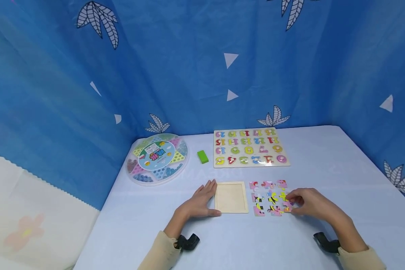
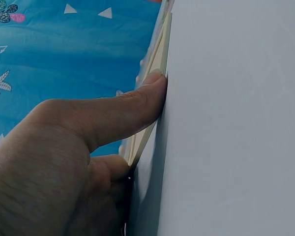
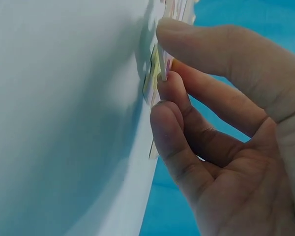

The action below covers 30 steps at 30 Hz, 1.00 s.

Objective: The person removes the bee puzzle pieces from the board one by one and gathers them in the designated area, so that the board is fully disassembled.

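My left hand (image 1: 200, 202) lies at the left side of a square wooden puzzle tray (image 1: 231, 197), its thumb by the near left corner and its fingers along the far left part. In the left wrist view the thumb touches the edge of the tray (image 2: 160, 59). To the tray's right, several jigsaw pieces (image 1: 272, 198) with pink, yellow and black print lie spread in rough rows. At their right side my right hand (image 1: 308, 203) pinches a jigsaw piece (image 3: 162, 64) between thumb and fingers, tilted up on edge in the right wrist view.
A wooden number board (image 1: 251, 147) lies at the back. Left of it are a green block (image 1: 203, 156) and a round, clear-lidded game box (image 1: 156, 159). Blue curtain (image 1: 195, 75) hangs behind the white table (image 1: 236, 243).
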{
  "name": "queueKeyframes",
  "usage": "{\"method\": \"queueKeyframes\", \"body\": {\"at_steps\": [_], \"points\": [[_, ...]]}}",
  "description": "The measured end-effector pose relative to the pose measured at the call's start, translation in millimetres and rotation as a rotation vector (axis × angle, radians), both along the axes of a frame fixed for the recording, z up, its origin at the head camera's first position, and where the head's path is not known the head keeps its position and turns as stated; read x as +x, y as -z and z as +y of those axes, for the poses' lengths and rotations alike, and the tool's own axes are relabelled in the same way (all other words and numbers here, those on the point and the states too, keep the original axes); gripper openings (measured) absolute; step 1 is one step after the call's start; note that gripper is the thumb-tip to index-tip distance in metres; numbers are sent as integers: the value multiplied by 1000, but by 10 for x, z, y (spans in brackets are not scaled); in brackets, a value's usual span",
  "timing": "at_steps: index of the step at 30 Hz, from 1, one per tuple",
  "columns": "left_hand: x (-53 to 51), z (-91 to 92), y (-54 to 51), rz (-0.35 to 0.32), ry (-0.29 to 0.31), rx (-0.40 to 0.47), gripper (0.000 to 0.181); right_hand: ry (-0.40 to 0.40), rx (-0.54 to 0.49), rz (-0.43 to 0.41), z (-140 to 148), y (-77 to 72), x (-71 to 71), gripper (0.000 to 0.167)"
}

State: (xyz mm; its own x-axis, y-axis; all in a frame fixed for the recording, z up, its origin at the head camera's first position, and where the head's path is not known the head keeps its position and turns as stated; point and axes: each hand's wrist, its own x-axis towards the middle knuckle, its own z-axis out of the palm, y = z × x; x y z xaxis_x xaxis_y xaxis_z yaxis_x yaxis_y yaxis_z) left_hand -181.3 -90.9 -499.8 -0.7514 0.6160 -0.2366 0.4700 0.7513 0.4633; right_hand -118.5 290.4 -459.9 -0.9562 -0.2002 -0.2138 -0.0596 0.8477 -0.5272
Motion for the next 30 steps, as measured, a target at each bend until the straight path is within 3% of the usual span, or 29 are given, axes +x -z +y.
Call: {"method": "queueKeyframes", "body": {"at_steps": [13, 30], "points": [[-21, 4, 5, 2, 7, 18, 107, 14, -8, -90, 61, -12, -3, 39], [-15, 24, 11, -10, -13, 1, 107, 2, -14, -79, 55, 14, -27, 39]]}}
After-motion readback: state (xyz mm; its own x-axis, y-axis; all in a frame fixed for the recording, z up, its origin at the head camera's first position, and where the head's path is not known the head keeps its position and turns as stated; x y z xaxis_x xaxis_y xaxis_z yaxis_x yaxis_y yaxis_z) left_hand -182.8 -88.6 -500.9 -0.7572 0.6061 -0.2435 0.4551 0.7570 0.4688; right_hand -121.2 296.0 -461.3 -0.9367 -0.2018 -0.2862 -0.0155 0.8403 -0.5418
